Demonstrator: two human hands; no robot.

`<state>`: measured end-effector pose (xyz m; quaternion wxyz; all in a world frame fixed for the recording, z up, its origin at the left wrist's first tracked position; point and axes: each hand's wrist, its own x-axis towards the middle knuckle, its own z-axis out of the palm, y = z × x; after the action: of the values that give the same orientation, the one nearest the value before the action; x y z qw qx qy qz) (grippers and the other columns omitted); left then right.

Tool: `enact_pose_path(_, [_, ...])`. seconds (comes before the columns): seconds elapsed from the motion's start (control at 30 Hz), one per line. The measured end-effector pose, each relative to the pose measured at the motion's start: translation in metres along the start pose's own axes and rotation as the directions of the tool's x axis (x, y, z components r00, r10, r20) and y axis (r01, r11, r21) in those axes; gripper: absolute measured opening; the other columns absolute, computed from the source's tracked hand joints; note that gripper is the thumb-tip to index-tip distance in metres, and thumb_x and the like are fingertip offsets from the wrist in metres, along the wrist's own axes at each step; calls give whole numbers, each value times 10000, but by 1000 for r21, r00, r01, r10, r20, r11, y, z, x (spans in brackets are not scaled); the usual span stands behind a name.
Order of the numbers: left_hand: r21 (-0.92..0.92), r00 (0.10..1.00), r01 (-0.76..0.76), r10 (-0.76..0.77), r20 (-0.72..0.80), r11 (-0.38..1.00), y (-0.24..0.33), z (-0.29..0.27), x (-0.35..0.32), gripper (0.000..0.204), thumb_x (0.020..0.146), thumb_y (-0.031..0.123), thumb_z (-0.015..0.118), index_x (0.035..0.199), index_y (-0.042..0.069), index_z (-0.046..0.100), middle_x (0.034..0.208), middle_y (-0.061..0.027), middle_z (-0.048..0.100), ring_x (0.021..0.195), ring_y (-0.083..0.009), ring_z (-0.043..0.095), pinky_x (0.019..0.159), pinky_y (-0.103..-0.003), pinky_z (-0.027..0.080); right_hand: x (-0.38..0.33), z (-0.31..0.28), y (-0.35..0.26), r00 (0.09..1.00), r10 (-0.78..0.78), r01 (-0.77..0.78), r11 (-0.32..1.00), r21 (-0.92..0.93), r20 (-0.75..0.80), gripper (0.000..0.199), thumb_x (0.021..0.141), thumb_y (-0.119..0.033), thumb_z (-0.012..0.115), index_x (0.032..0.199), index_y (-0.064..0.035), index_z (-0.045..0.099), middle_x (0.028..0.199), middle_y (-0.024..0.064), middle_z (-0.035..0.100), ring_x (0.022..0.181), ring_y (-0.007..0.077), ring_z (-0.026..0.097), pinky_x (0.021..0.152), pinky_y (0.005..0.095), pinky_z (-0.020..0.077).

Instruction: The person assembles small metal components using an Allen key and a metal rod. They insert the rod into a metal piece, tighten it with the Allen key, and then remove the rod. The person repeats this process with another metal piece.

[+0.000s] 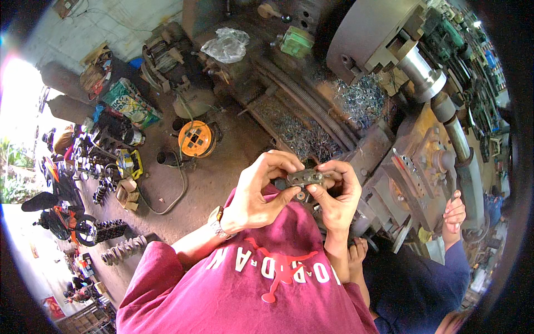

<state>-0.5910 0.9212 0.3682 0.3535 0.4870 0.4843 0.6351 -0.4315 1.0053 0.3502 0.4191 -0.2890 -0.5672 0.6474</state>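
Observation:
Both of my hands hold a small grey metal part [305, 178] with round holes, up in front of my chest. My left hand [261, 189] grips its left end with fingers curled over the top. My right hand [336, 192] pinches its right end, thumb underneath. A watch sits on my left wrist [216, 217]. My dark red shirt fills the lower middle of the view.
A lathe [389, 72] with a chuck and a clamped steel shaft [423, 72] stands ahead, with metal shavings [303, 131] in its bed. Another person in dark blue rests a hand [455, 211] on the carriage at right. An orange cable reel [196, 139], engine parts and a motorcycle lie on the floor at left.

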Motion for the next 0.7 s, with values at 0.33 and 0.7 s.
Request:
enact_pose_path(0.33, [513, 992, 57, -106, 68, 857, -16, 1, 10, 281, 976, 77, 603, 1241, -15, 615, 1009, -179, 650, 865, -324, 654, 774, -375, 526, 6, -9, 9, 992, 97, -105, 990, -94, -82, 400, 839, 26, 781, 1200, -31, 618, 955, 7, 642, 632, -1, 457, 567, 168, 359])
enact_pose_path(0.7, [-120, 863, 484, -496, -100, 867, -47, -1, -1, 272, 1076, 160, 447, 1294, 8, 506, 868, -33, 556, 682, -77, 459, 605, -238, 384, -2, -49, -5, 918, -181, 363, 739, 567, -352, 234, 1054, -246, 575, 973, -40, 499, 817, 1, 364, 566, 91, 269, 528, 271, 264])
